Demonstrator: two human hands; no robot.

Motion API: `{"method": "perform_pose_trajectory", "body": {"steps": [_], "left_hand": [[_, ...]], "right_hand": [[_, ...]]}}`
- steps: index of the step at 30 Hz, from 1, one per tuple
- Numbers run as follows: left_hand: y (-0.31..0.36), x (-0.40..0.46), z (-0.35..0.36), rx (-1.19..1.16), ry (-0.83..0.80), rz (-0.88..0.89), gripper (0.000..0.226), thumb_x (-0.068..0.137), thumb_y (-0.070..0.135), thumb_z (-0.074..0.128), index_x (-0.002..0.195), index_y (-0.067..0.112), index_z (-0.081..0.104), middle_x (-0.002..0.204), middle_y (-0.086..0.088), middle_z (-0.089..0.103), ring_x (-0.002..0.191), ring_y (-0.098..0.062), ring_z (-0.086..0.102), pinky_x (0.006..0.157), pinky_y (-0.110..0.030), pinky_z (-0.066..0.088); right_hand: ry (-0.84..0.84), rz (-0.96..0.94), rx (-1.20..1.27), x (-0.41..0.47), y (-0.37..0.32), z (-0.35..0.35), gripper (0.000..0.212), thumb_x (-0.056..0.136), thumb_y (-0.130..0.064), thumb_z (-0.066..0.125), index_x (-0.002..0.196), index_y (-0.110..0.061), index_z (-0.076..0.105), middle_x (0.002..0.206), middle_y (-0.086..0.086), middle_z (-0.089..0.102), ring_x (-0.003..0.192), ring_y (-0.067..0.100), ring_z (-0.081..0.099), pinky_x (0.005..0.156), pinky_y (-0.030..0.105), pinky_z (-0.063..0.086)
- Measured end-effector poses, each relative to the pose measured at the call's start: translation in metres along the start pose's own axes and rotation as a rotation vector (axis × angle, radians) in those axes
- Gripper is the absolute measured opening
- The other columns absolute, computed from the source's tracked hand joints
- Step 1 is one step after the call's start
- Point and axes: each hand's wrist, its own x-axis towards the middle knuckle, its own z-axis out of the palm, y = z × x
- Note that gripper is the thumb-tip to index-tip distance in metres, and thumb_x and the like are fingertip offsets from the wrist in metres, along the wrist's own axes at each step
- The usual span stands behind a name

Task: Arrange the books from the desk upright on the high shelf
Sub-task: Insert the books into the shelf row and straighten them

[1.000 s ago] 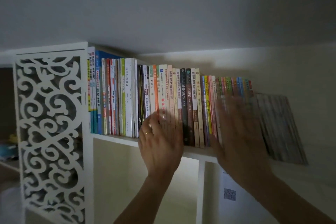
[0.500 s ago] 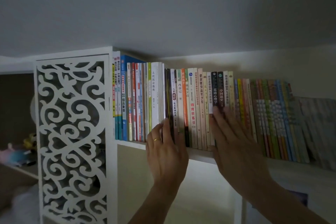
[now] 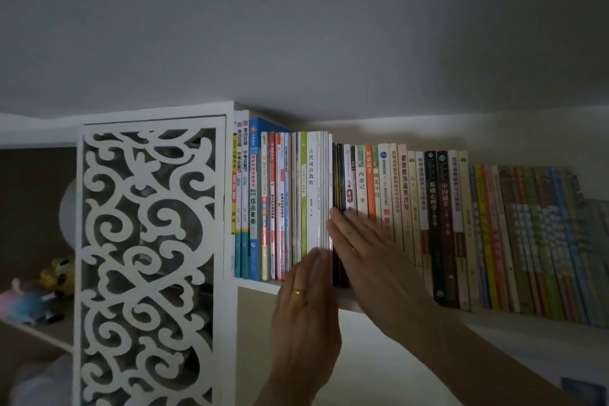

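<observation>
While hands press, shelf holds books — upright.

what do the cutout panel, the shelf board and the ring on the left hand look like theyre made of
Cutout panel: probably painted wood or fibreboard, matte white, with flat, cleanly cut scrolls. Shelf board: likely the same white board, smooth with a square front edge; the dim light leaves it open. Ring on the left hand: looks like gold-coloured metal, a plain yellow band with a slight shine.
</observation>
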Motion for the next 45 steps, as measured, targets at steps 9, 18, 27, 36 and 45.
{"method": "perform_pose_trajectory", "body": {"steps": [9, 18, 27, 36, 45], "left_hand": [[-0.012, -0.005, 0.005, -0.008, -0.008, 0.003, 0.059, 0.102, 0.053, 0.039, 0.156, 0.029, 0.041, 0.161, 0.002, 0.037, 0.145, -0.023, 0.042, 0.103, -0.047, 0.055], [-0.016, -0.014, 0.023, 0.066, 0.047, -0.249, 0.063, 0.106, 0.054, 0.032, 0.154, 0.015, 0.041, 0.167, -0.015, 0.028, 0.153, -0.039, 0.029, 0.115, -0.059, 0.037], [-0.051, -0.018, -0.016, 0.083, 0.092, -0.458, 0.06, 0.106, 0.054, 0.024, 0.163, 0.038, 0.014, 0.173, -0.001, 0.004, 0.159, -0.016, 0.004, 0.125, -0.048, 0.021], [-0.051, -0.023, -0.011, 0.146, -0.092, -0.428, 0.068, 0.106, 0.062, 0.01, 0.164, 0.031, -0.003, 0.173, -0.008, -0.004, 0.159, -0.021, -0.006, 0.127, -0.041, 0.013], [-0.019, 0.048, -0.039, 0.118, -0.11, -0.089, 0.065, 0.108, 0.052, 0.028, 0.164, 0.036, -0.002, 0.172, 0.001, -0.016, 0.158, -0.023, -0.015, 0.127, -0.058, 0.008]], "right_hand": [[-0.011, -0.017, 0.058, -0.005, -0.008, 0.022, 0.083, 0.064, -0.031, 0.091, 0.137, -0.005, 0.06, 0.149, 0.017, 0.05, 0.134, 0.034, 0.053, 0.105, 0.056, 0.04], [-0.012, -0.038, 0.051, -0.001, -0.013, 0.023, 0.083, 0.062, -0.028, 0.087, 0.141, -0.015, 0.061, 0.159, 0.012, 0.04, 0.144, 0.034, 0.041, 0.108, 0.055, 0.027], [-0.017, 0.041, 0.157, -0.002, -0.024, 0.024, 0.08, 0.085, -0.041, 0.075, 0.155, -0.018, 0.042, 0.168, 0.007, 0.019, 0.156, 0.03, 0.015, 0.122, 0.05, 0.02], [-0.109, 0.028, 0.141, 0.009, -0.031, 0.026, 0.075, 0.086, -0.03, 0.076, 0.153, -0.014, 0.044, 0.17, 0.009, 0.013, 0.157, 0.034, 0.003, 0.117, 0.051, 0.031], [-0.126, 0.248, -0.059, 0.0, 0.0, -0.018, 0.086, 0.091, -0.065, 0.051, 0.161, -0.021, 0.025, 0.169, 0.018, 0.001, 0.155, 0.042, -0.003, 0.122, 0.063, 0.011]]}}
